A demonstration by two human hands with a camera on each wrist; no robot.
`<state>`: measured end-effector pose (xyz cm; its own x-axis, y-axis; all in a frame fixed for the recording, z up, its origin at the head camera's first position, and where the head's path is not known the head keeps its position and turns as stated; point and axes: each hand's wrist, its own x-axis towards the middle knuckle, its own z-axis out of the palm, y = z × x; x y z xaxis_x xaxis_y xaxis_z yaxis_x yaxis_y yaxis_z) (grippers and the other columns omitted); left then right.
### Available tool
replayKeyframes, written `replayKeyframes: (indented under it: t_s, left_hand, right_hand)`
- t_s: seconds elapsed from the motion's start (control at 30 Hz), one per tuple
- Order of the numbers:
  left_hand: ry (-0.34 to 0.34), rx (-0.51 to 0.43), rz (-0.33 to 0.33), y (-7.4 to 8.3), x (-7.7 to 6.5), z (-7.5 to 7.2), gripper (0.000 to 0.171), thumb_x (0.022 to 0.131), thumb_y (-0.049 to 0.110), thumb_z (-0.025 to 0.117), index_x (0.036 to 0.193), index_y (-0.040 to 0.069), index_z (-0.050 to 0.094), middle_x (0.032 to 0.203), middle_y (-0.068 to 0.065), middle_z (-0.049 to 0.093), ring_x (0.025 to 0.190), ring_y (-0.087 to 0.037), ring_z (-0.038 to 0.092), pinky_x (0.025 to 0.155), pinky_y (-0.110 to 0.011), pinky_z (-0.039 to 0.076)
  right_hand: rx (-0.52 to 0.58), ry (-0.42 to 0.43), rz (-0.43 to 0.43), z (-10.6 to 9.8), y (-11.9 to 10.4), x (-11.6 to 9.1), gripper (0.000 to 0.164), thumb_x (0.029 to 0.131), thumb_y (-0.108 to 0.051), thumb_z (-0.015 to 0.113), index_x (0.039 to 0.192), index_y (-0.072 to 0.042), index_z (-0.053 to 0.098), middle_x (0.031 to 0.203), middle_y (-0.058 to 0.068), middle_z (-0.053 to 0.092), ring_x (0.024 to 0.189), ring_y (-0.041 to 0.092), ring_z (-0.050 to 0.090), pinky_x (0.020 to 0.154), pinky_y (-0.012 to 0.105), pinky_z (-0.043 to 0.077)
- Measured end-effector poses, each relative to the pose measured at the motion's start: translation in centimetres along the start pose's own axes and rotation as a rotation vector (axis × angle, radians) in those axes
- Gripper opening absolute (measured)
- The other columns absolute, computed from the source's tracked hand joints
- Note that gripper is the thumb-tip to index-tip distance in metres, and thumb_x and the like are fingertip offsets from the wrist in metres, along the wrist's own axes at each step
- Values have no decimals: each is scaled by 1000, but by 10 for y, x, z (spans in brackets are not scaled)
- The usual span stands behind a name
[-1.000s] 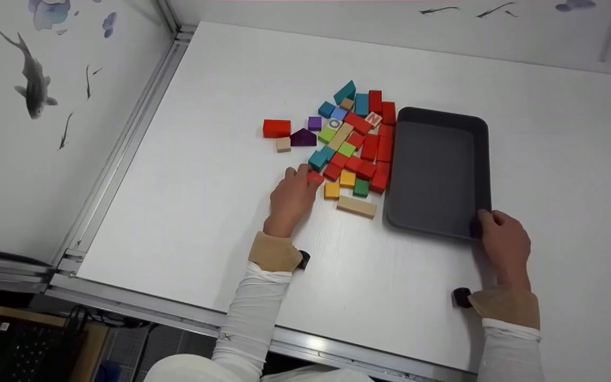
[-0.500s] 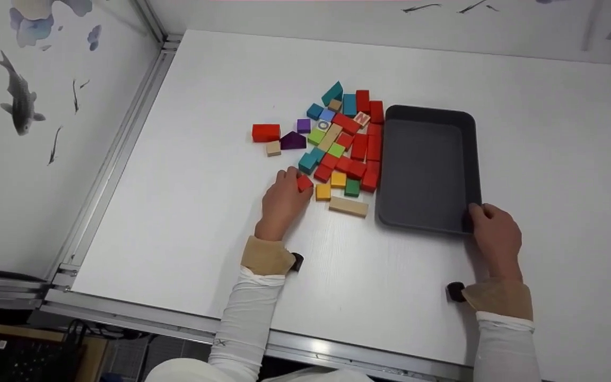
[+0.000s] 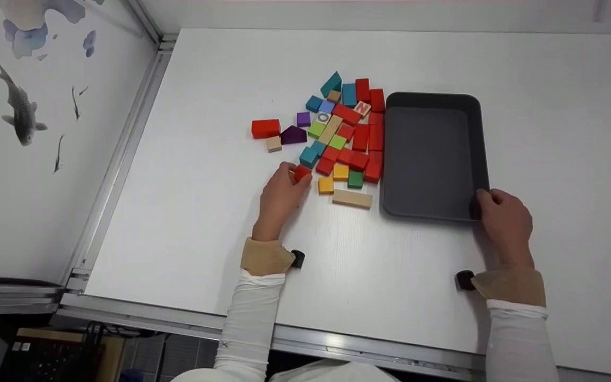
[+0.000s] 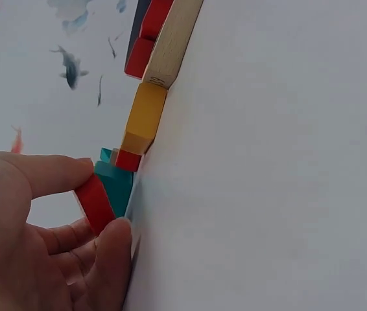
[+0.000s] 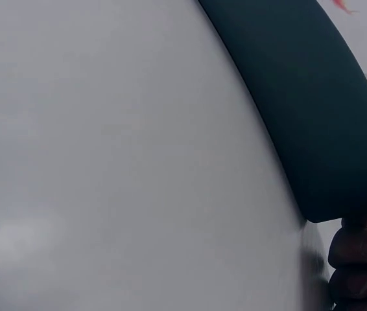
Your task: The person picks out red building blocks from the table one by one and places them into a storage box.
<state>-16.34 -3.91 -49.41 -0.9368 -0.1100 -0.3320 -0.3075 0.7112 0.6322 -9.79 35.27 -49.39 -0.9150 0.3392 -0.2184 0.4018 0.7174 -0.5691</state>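
Note:
My left hand (image 3: 280,199) pinches a red block (image 3: 302,173) between thumb and fingers at the left front of a group of wooden blocks. In the left wrist view that red block (image 4: 95,202) is tilted, close to a teal block (image 4: 114,184). A yellow block (image 3: 325,185) lies just to the right of this hand. My right hand (image 3: 508,223) grips the near right corner of a dark grey tray (image 3: 435,209), thumb over the rim. From the right wrist, the tray's outer wall (image 5: 307,97) shows, with curled fingers (image 5: 360,246) beneath its corner.
Several red blocks (image 3: 375,137) line the tray's left side. A long plain wood block (image 3: 352,199) lies at the front, a green block (image 3: 355,179) behind it. Further left are a purple roof-shaped block (image 3: 294,135) and a separate red block (image 3: 266,128). Walls border the white table (image 3: 194,175).
My left hand has drawn the red block slightly left, away from the yellow block, and turned it. The right hand keeps its hold on the tray. The head view has shifted a little.

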Motion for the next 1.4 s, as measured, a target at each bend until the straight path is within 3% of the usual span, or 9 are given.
replayKeyframes:
  t_s: [0.23, 0.6, 0.93, 1.2, 1.3, 1.4]
  left_hand:
    - [68, -14, 91, 25, -9, 0, 44, 81, 43, 61, 114, 17, 47, 88, 4, 50, 77, -12, 48, 64, -23, 42]
    - [-22, 104, 356, 75, -32, 25, 47, 78, 33, 68, 119, 22, 47, 103, 6, 48, 89, -6, 45, 74, -23, 44]
    - [-42, 221, 506, 107, -50, 52, 52, 75, 37, 69, 120, 22, 47, 108, 5, 51, 93, -7, 47, 77, -23, 45]
    - [-176, 324, 774, 138, -56, 85, 41, 81, 37, 62, 116, 20, 48, 101, 6, 51, 87, -6, 46, 74, -18, 43]
    - [-236, 338, 801, 148, -53, 97, 36, 83, 35, 59, 114, 21, 49, 98, 7, 50, 85, -6, 45, 74, -17, 41]
    - [-248, 348, 796, 158, -49, 105, 34, 83, 35, 59, 112, 21, 50, 96, 7, 50, 83, -6, 45, 73, -18, 41]
  right_hand:
    - [-5, 16, 2, -7, -1, 3, 48, 90, -50, 30, 69, -7, 40, 61, 7, 38, 59, 23, 36, 53, 34, 27]
    - [-13, 26, -2, -2, -3, 5, 48, 89, -50, 30, 70, -7, 40, 64, 8, 39, 61, 23, 37, 54, 34, 27]
    - [-23, 40, -23, 0, -2, 3, 46, 90, -47, 31, 67, -8, 40, 60, 5, 37, 56, 22, 36, 52, 33, 28]
    - [-19, 26, 4, 4, 2, -2, 45, 90, -46, 31, 69, -8, 41, 62, 6, 37, 60, 22, 36, 54, 33, 27]
    - [-22, 16, 16, 3, 1, -1, 45, 90, -47, 31, 71, -8, 44, 66, 8, 41, 64, 23, 38, 55, 33, 28]
    - [-26, 25, 13, -1, -1, 1, 45, 90, -47, 30, 73, -8, 46, 69, 9, 43, 67, 24, 39, 57, 33, 28]
